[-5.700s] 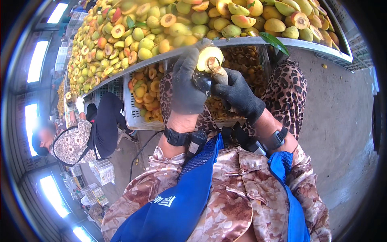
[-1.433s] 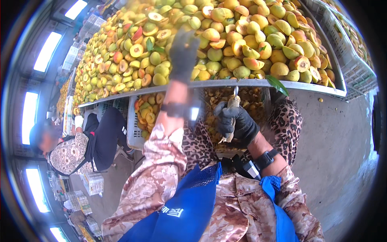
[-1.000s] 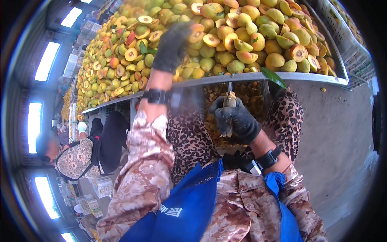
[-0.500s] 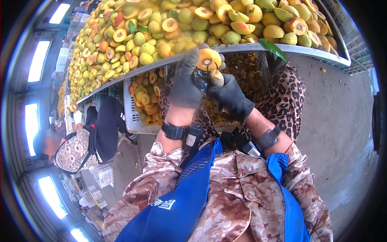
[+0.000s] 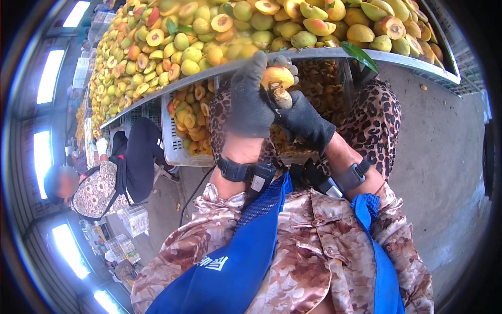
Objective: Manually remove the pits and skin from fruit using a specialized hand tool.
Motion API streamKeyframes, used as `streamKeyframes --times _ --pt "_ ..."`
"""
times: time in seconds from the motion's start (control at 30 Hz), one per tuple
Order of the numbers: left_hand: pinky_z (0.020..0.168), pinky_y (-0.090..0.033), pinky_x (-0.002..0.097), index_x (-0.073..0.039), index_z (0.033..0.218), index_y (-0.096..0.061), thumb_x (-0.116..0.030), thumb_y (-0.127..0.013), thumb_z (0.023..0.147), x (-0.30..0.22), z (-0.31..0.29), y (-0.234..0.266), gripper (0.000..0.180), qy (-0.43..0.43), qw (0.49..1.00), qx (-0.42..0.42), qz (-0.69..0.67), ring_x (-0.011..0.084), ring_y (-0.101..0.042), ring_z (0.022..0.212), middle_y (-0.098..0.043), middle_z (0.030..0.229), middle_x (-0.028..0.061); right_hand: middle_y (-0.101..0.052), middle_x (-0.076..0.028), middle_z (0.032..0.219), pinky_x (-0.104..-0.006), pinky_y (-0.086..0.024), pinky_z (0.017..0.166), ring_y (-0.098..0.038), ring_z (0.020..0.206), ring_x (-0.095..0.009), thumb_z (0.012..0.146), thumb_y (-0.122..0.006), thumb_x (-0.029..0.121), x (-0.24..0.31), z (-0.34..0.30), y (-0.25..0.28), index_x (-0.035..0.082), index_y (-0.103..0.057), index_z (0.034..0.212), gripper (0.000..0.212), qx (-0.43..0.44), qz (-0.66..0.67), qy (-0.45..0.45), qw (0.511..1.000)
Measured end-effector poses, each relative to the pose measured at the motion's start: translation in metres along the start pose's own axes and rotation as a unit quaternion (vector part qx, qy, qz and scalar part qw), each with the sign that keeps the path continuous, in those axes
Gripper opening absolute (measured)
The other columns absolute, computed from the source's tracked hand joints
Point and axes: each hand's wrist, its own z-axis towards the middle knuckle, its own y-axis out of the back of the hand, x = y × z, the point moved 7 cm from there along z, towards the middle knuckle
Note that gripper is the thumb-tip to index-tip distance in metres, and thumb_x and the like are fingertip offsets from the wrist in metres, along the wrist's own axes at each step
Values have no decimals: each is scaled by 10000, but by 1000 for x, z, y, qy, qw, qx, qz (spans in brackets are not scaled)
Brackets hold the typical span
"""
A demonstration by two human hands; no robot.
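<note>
Gloved in dark grey, my left hand (image 5: pixel 250 97) is closed around a yellow peach half (image 5: pixel 278 77), just in front of the metal table edge. My right hand (image 5: pixel 307 121), in a matching glove, grips a short tool by its wooden handle (image 5: pixel 283 98). The handle's rounded end points up against the peach half. The tool's working end is hidden between the hands, so its exact kind does not show. Beyond my hands, the table is heaped with yellow-green peaches (image 5: pixel 251 23), many cut in half with stones or hollows showing.
Under the table edge (image 5: pixel 314 54) stands a white crate (image 5: pixel 183 152) of peach halves. Another container of cut pieces (image 5: pixel 324 83) lies beyond my right hand. A green leaf (image 5: pixel 360 56) hangs over the edge. At left, another person (image 5: pixel 107 186) sits by the same table.
Both hands have drawn closer together and shifted slightly. The peach half has tilted, so its cut face with the stone no longer faces up to view.
</note>
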Motion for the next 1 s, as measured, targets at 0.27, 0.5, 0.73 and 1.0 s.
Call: streamKeyframes --times 0.27,0.5,0.73,1.0 --pt "697 -566 307 12 914 -677 -431 -556 1006 -13 -7 -3 468 33 998 -1 -51 201 -684 691 -703 814 146 -692 -23 1059 -285 -508 867 -611 957 -112 841 -746 123 15 -4 -13 9 -636 1198 391 76 56 102 990" --pt "708 -519 281 -2 748 -697 -335 -591 997 -30 -7 -9 429 -133 979 -17 151 151 -660 707 -705 735 61 -680 -8 1008 -298 -524 839 -629 905 -139 800 -742 77 -8 6 -3 30 -595 1245 471 32 1 153 988" --pt "647 -507 287 3 737 -697 -294 -620 972 -38 -15 -29 386 -92 978 106 152 150 -643 636 -686 688 73 -649 -19 1067 -286 -502 853 -593 946 -121 821 -685 31 -2 -14 -16 28 -606 1218 404 184 -7 58 981" --pt "627 -518 288 6 727 -684 -388 -563 1004 -34 -27 -31 496 -19 972 234 14 183 -659 639 -687 699 101 -680 -21 850 -239 -490 604 -614 690 -123 704 -776 23 -20 -39 -25 35 -686 1030 339 213 162 -120 956"
